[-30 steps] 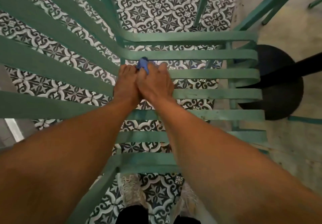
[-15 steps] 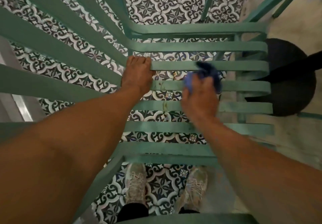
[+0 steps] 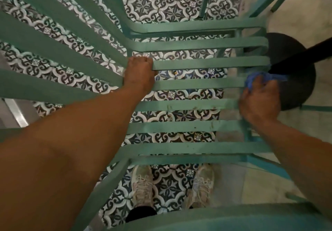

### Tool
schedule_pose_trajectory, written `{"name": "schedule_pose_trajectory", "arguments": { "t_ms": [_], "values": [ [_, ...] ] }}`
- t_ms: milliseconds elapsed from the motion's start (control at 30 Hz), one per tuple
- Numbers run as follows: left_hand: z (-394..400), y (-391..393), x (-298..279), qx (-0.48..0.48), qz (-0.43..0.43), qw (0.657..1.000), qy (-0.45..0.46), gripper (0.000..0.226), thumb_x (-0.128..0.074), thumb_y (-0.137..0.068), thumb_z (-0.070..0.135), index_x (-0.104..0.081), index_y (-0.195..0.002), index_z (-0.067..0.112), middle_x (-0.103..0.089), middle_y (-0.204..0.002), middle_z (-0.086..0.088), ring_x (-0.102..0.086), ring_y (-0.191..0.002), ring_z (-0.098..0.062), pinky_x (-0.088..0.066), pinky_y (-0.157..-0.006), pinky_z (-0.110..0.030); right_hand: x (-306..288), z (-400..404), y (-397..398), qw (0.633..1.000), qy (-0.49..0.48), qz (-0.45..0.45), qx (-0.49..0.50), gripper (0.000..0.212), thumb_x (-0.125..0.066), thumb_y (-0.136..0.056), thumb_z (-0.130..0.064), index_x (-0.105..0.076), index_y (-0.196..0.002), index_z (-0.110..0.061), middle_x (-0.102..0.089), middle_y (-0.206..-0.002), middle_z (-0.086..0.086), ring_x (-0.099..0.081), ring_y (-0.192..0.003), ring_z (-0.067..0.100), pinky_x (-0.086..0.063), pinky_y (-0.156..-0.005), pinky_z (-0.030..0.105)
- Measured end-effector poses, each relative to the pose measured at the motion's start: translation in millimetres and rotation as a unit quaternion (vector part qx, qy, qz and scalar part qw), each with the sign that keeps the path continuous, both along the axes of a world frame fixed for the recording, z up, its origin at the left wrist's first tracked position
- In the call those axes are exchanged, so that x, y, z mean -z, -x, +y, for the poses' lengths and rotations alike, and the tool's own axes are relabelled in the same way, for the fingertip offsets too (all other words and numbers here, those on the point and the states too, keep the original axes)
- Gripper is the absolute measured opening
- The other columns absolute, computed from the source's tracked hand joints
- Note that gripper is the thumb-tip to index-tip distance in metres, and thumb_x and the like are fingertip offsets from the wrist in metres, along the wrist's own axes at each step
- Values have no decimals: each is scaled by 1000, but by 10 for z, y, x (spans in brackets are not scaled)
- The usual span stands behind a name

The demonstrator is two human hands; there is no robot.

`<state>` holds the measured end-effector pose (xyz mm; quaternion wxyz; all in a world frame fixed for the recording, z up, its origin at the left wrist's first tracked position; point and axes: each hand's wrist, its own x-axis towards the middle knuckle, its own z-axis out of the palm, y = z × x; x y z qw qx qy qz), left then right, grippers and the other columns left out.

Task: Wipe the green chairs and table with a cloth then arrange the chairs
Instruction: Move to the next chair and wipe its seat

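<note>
- Seen from above: a green slatted chair (image 3: 197,63) stands on a patterned tile floor (image 3: 172,2), its seat slats running left to right.
- The left hand (image 3: 140,74) is clamped over a slat at the seat's left side, fingers curled round it, bracing the chair.
- The right hand (image 3: 260,99) is closed on a crumpled blue cloth (image 3: 251,80), pressing it against the right end of a middle slat, near the seat's right edge.
- Just beyond that edge sits a dark round base (image 3: 294,80) with a black post.
- The cloth looks soft, light and easily bunched; a full-fist hold suits it.
- The chair appears rigid metal, likely fairly heavy; a slat or the frame makes a firm hold.
- Two pale shoes (image 3: 143,186) show beneath the seat.
</note>
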<state>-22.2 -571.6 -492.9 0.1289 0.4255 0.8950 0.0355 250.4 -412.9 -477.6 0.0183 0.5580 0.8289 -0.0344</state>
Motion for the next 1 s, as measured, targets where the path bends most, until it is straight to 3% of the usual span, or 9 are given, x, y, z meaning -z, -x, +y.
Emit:
{"name": "schedule_pose_trajectory", "arguments": {
  "t_ms": [133,233,400,533,633,700,767,833,1000],
  "values": [
    [41,40,-51,-6,-12,1000,23,29,-58,-94,29,-62,-107,3,-63,-110,-22,-54,-106,-38,-41,-91,-40,109,-1153,1068,981,69,-7,-181,40,-51,-87,-18,-47,-125,-5,-49,-118,21,-52,-98,33,-48,-73,39],
    [50,93,-61,16,-13,998,65,22,-56,-90,15,-62,-106,2,-63,-106,-26,-58,-102,-43,-47,-84,-45,35,-2007,1739,949,179,65,-253,42,-58,-87,-23,-51,-126,-8,-49,-119,17,-47,-101,32,-44,-84,41],
    [-22,53,-24,2,-3,1000,8,19,-59,-89,15,-63,-103,2,-62,-102,-28,-58,-96,-44,-48,-80,-45,-4,-1372,850,889,139,42,-435,47,-50,-91,-20,-43,-137,-9,-51,-110,18,-55,-88,34,-45,-62,39],
    [-75,-34,92,-5,-6,1000,-17,32,-58,-93,30,-59,-108,2,-61,-104,-27,-52,-102,-42,-47,-81,-45,-169,-322,-326,961,11,-65,-268,35,-41,-96,-20,-42,-130,-10,-55,-105,26,-56,-74,37,-52,-56,43],
    [-86,-49,168,-11,3,1000,-24,37,-56,-93,32,-57,-117,4,-61,-110,-23,-49,-108,-41,-49,-84,-49,-345,-173,-628,969,55,-135,-200,32,-57,-85,4,-41,-112,8,-51,-102,36,-55,-72,45,-50,-45,43],
    [-84,-50,178,-16,-6,1000,-26,41,-55,-94,30,-53,-126,4,-59,-115,-22,-45,-114,-41,-46,-87,-51,-385,-479,-367,969,78,-120,-201,29,-54,-91,-11,-40,-114,0,-53,-105,26,-56,-78,41,-47,-55,41],
    [-84,-54,164,-13,-13,999,-26,41,-54,-94,30,-52,-127,4,-58,-117,-22,-43,-116,-41,-44,-89,-52,-267,-1039,114,941,183,-59,-277,31,-45,-96,-26,-34,-122,-12,-51,-116,15,-57,-84,33,-47,-66,40],
    [-78,-52,145,-11,-16,999,-28,39,-54,-95,31,-52,-124,6,-58,-118,-19,-43,-117,-39,-44,-91,-50,-141,-1704,700,870,306,-23,-385,35,-46,-97,-24,-29,-127,-16,-48,-123,15,-60,-84,31,-51,-70,41],
    [-77,-77,141,-5,-13,1000,-24,35,-54,-96,31,-55,-120,6,-58,-120,-18,-42,-118,-36,-41,-93,-47,-99,-1935,927,829,302,-6,-471,48,-51,-92,-20,-30,-135,-14,-47,-126,16,-60,-90,32,-51,-70,43]
  ]
}}
